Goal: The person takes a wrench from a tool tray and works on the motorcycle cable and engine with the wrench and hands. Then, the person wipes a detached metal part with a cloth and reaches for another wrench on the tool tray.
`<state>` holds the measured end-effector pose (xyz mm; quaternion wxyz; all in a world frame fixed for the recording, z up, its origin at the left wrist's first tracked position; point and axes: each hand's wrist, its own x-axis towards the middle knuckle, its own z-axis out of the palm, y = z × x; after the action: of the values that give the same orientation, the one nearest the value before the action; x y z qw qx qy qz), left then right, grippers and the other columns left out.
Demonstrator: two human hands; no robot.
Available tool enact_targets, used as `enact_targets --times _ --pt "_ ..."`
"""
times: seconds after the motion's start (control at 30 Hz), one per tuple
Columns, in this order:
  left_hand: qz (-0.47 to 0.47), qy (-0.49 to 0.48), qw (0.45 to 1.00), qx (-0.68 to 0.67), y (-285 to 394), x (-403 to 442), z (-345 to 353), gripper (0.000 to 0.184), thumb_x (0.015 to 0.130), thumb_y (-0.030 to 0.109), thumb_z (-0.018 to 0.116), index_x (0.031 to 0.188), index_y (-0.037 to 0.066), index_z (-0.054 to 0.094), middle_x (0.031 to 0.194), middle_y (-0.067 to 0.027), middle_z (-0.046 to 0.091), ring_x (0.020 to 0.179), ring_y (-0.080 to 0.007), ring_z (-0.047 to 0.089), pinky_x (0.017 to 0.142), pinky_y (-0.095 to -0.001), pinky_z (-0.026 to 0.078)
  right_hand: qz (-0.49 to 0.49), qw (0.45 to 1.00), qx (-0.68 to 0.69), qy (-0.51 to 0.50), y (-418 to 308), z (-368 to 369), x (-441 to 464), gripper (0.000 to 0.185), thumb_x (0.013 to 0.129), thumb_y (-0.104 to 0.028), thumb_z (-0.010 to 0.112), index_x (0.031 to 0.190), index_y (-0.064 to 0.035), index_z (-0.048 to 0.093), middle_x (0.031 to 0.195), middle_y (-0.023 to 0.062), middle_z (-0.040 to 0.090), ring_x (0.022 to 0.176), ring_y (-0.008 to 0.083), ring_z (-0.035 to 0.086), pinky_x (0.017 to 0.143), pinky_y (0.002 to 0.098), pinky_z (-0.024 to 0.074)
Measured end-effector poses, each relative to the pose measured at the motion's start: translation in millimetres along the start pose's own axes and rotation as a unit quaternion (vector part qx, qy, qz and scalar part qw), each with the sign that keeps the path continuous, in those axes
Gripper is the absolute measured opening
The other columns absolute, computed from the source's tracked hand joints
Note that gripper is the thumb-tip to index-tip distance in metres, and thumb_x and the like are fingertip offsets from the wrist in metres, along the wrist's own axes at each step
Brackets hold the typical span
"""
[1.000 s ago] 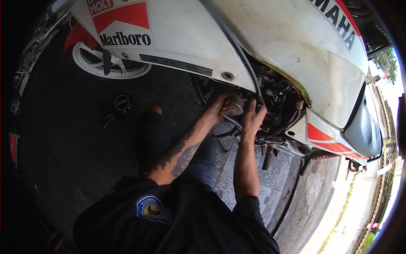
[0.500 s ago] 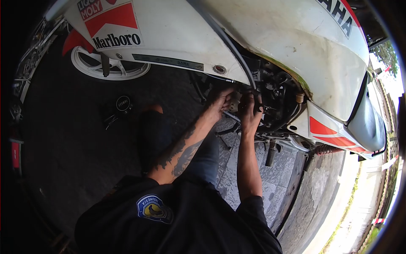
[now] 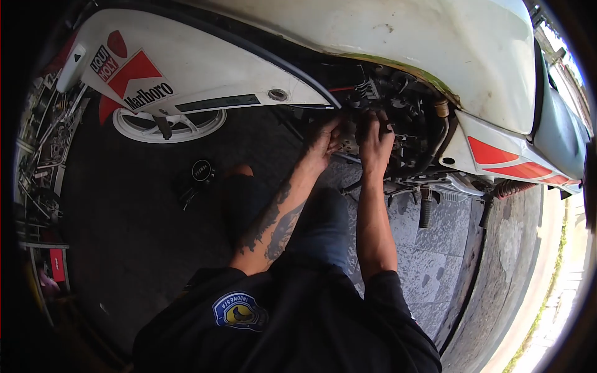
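A white motorcycle with red decals stands across the top of the view, its side fairing (image 3: 205, 78) to the left and its white tank cover (image 3: 435, 43) above. Both hands reach into the dark engine bay (image 3: 401, 105) beneath. My left hand (image 3: 322, 142) is closed, fingers curled at the lower rear corner of the fairing. Close beside it, my right hand (image 3: 375, 140) is also closed, its thumb and fingers bent among the engine parts. What either hand grips is dark and hidden by the fingers.
A white front wheel (image 3: 180, 129) shows below the fairing. On the dark floor sits a round black object (image 3: 201, 171) with white lettering. Metal parts crowd a rack (image 3: 53, 149) at far left. A footpeg (image 3: 425, 211) and a red shock spring (image 3: 515, 188) are at right.
The view has shifted, so the motorcycle sits differently in frame and more of the rack shows at left. Both hands stay at the engine bay, fingers still curled.
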<state>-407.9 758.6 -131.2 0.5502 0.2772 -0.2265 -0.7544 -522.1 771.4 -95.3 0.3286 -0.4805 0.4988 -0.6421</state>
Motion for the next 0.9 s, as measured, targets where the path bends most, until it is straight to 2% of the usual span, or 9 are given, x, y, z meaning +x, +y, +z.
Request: enact_targets --times 0.1,0.23,0.37,0.43,0.53,0.6,0.67,0.73,0.9 --pt "0.008 0.028 0.999 0.022 7.7 -10.1 11.8 0.009 0.087 0.021 0.059 0.089 0.012 0.058 0.058 0.0066 0.041 0.04 -0.0009 0.03 0.035 -0.0161 0.021 -0.053 0.986 -0.156 0.037 -2.5 4.8 17.1 0.031 0.088 -0.018 0.043 0.086 0.0098 0.057 0.07 0.0209 0.059 0.063 0.0228 0.055 0.063 0.0372 0.0441" --pt "0.033 0.022 0.998 0.045 8.4 -7.0 5.4 0.011 0.089 0.02 0.057 0.094 0.01 0.058 0.061 0.0053 0.043 0.041 -0.0013 0.031 0.036 -0.0161 0.022 0.02 0.983 -0.118 0.14 18.0 -3.9 39.8 0.042 0.087 -0.025 0.043 0.083 0.0142 0.058 0.076 0.0273 0.061 0.07 0.0312 0.061 0.068 0.0412 0.0448" --pt "0.037 0.024 0.995 0.087 10.4 -9.5 6.6 0.012 0.089 0.019 0.056 0.097 0.01 0.057 0.062 0.0049 0.043 0.041 -0.0017 0.031 0.036 -0.0161 0.022 0.092 0.983 -0.039 0.155 24.6 -27.4 35.6 0.039 0.088 -0.025 0.042 0.088 0.0101 0.058 0.076 0.0185 0.063 0.068 0.0264 0.059 0.065 0.0372 0.0457" --pt "0.04 0.018 0.996 0.083 7.6 -6.3 3.8 0.012 0.09 0.019 0.056 0.098 0.01 0.057 0.062 0.0048 0.044 0.042 -0.0018 0.032 0.036 -0.0162 0.022 0.028 0.992 -0.007 0.124 17.1 -23.5 6.8 0.035 0.091 -0.025 0.043 0.091 0.0048 0.061 0.079 0.0091 0.061 0.063 0.0146 0.054 0.058 0.028 0.0442" --pt "0.028 0.028 0.999 0.033 5.8 -3.2 0.6 0.013 0.09 0.019 0.055 0.099 0.01 0.057 0.061 0.0052 0.043 0.041 -0.0024 0.032 0.036 -0.0162 0.023 0.006 0.991 0.085 0.099 12.4 -16.2 -36.8 0.025 0.094 -0.016 0.043 0.092 0.0025 0.061 0.08 0.0058 0.06 0.062 0.0089 0.05 0.056 0.0242 0.0418" --pt "0.022 0.005 1.0 -0.019 5.3 -6.0 -3.2 0.013 0.09 0.019 0.055 0.1 0.01 0.056 0.06 0.0059 0.041 0.04 -0.0031 0.032 0.036 -0.0164 0.023 -0.048 0.997 0.02 0.049 24.2 -10.8 -52.3 0.014 0.092 -0.006 0.049 0.094 -0.0002 0.061 0.082 0.0047 0.059 0.07 0.0119 0.053 0.065 0.0255 0.0428" --pt "0.013 0.007 1.0 -0.027 4.0 -6.7 -6.8 0.019 0.091 0.019 0.053 0.106 0.009 0.055 0.059 0.0066 0.039 0.04 -0.0029 0.032 0.035 -0.0167 0.023 -0.148 0.985 -0.093 0.011 29.2 -7.9 -53.7 0.012 0.088 -0.001 0.052 0.096 0.0019 0.061 0.092 0.0143 0.061 0.082 0.0242 0.06 0.073 0.0304 0.0458" --pt "0.0 -0.002 0.999 -0.047 5.7 -4.3 -8.1 0.025 0.091 0.02 0.052 0.111 0.006 0.054 0.059 0.0071 0.039 0.04 -0.0021 0.032 0.035 -0.0169 0.023 -0.179 0.979 -0.097 -0.016 28.4 -3.7 -50.5 0.013 0.086 0.001 0.052 0.095 0.0022 0.061 0.094 0.0152 0.061 0.088 0.0284 0.06 0.077 0.0322 0.0462" --pt "-0.011 -0.015 0.997 -0.072 1.6 -0.8 -13.4 0.029 0.092 0.023 0.051 0.114 0.003 0.054 0.058 0.0075 0.039 0.04 -0.0016 0.032 0.034 -0.0167 0.024 -0.224 0.969 -0.106 -0.018 37.3 -1.0 -50.4 0.012 0.085 0.003 0.053 0.094 0.0022 0.061 0.094 0.0144 0.061 0.087 0.0265 0.06 0.077 0.0318 0.046"
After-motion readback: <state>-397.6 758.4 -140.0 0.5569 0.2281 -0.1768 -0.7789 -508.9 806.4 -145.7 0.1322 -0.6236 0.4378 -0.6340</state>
